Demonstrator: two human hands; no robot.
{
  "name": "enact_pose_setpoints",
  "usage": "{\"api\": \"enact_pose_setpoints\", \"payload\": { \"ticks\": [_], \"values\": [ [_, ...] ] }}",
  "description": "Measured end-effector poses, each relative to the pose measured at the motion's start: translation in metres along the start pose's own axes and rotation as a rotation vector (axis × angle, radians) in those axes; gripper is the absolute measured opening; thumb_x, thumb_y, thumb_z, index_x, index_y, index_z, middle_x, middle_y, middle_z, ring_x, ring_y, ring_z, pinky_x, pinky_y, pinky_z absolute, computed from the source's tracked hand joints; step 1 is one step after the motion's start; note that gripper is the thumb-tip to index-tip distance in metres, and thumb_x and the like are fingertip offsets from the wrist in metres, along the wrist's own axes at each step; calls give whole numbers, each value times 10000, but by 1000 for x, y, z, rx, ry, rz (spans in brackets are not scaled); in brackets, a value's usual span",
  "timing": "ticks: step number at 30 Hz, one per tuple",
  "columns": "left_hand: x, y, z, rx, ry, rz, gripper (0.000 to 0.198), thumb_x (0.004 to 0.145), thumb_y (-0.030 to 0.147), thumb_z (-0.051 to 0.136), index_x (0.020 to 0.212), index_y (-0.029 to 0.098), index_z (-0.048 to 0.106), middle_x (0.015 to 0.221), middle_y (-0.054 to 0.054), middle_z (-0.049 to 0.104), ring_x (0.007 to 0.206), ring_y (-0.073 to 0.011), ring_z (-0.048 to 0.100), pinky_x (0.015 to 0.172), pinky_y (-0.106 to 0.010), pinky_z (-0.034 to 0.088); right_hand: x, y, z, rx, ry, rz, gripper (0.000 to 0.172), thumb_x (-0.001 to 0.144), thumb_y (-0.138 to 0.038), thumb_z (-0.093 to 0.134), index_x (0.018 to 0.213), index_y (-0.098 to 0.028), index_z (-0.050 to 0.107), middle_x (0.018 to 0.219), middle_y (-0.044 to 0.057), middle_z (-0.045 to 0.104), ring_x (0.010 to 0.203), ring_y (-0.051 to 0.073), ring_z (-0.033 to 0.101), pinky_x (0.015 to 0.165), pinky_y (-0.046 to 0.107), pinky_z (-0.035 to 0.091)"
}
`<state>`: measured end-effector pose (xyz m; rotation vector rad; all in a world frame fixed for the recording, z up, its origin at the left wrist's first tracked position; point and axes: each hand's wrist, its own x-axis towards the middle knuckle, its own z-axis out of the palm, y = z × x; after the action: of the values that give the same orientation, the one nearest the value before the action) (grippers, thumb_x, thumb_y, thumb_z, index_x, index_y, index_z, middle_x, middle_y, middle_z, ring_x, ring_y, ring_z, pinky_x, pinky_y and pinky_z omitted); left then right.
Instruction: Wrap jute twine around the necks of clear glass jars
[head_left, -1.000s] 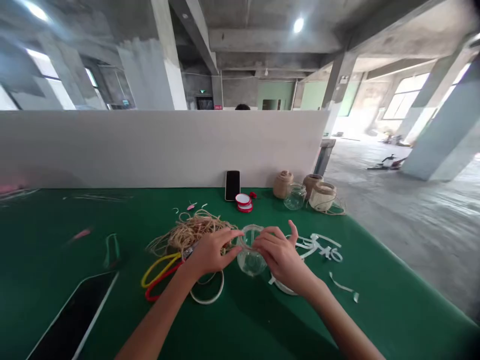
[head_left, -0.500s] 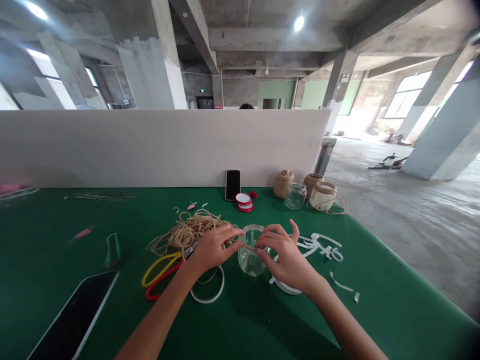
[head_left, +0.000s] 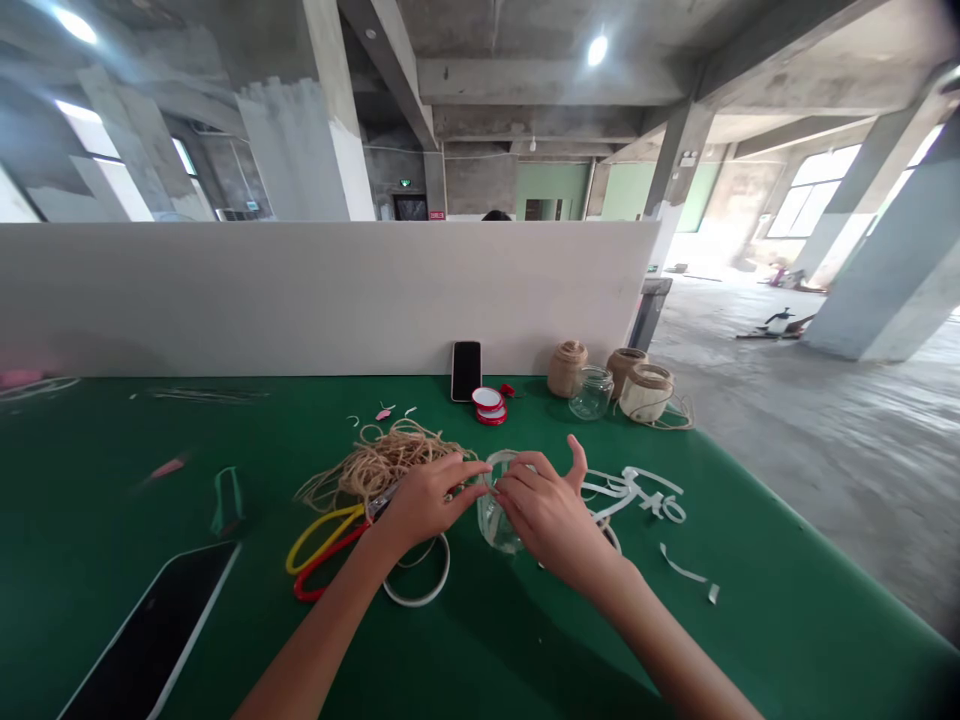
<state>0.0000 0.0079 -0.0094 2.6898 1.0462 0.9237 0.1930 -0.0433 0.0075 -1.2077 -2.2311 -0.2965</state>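
Note:
A small clear glass jar [head_left: 496, 520] stands on the green table [head_left: 112, 460], between my two hands. My left hand [head_left: 427, 498] grips its left side near the rim, fingers curled. My right hand [head_left: 541, 510] covers the jar's right side and front, fingers pressed to the rim where a thin strand of twine lies, thumb raised. A loose heap of jute twine [head_left: 386, 462] lies just behind my left hand. Scissors with yellow and red handles [head_left: 326, 545] lie under my left wrist.
A white ring [head_left: 420, 585] lies by my left forearm, white paper strips [head_left: 637, 495] to the right. A dark phone [head_left: 150, 640] lies near left. At the white partition [head_left: 322, 295] stand another phone [head_left: 466, 370], red lids [head_left: 489, 405], twine-wrapped jars [head_left: 645, 392] and a bare jar [head_left: 590, 391].
My right hand has slid left over the jar's front and rim, hiding more of it. My left hand has stayed at the jar's left side.

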Motion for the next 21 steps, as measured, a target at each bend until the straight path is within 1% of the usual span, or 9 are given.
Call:
{"api": "enact_pose_setpoints", "payload": {
  "ticks": [4,9,12,17,21],
  "values": [
    [0,0,0,7,7,-4,298,897,348,465,1143,229,584,910,-59,604,747,-158,573,697,-256,441,-1,-2,2,3,20,2,91,851,-174,498,824,-210,577,816,3,644,973,195,523,1000,593,-144],
    [1,0,1,3,-8,-4,314,899,349,462,1174,232,560,868,-47,593,690,-141,557,661,-242,439,-2,-3,2,62,32,73,142,823,-121,471,803,-206,583,816,6,635,969,186,519,1014,573,-116],
    [1,2,2,-7,-20,20,321,906,350,448,1188,234,549,848,-40,583,660,-128,550,640,-231,436,-3,2,-4,151,1,113,185,804,-91,456,799,-220,588,818,-10,641,968,176,514,1017,561,-95],
    [1,7,1,-6,-18,41,284,914,347,431,1113,222,592,880,-52,584,730,-147,564,636,-232,428,-1,12,-9,247,-77,151,239,809,-83,431,818,-251,602,850,-21,651,1002,180,502,1006,576,-15],
    [2,9,0,-64,-28,35,236,912,305,435,1030,198,609,853,-50,580,756,-153,559,656,-240,432,-1,13,-9,230,-86,152,244,785,-88,439,820,-250,618,859,-6,655,1015,202,496,1001,594,7]
  ]
}}
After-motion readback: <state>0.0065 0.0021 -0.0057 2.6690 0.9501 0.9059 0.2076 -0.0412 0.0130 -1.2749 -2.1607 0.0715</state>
